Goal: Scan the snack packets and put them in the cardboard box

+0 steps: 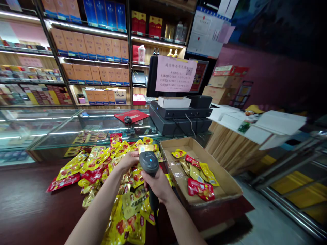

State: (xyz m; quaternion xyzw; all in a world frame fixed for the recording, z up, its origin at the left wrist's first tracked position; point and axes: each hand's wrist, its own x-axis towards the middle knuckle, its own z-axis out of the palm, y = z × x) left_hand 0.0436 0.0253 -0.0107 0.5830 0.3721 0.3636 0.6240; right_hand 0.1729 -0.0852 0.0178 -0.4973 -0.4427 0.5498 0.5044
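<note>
Right hand (pixel 158 185) wraps the handle of a dark scanner (pixel 149 164), head tilted far toward the counter, blue light lit on top. Left hand (pixel 130 159) pinches a yellow packet (pixel 145 148) by its left edge, holding it up just beyond the scanner head, over the pile. Pile of snacks (pixel 102 170), yellow and red pouches, spreads across the dark table (pixel 25 207), left and near of the hands. Open box (pixel 224 185) sits right of the hands, touching the pile's edge, a few red and yellow pouches inside. Far side: glass counter (pixel 63 131) with a mouse (pixel 127 119) on a red pad, register (pixel 181 115) with a pink notice (pixel 175 74) hung on its screen, shelves (pixel 92 51) of cartons behind
</note>
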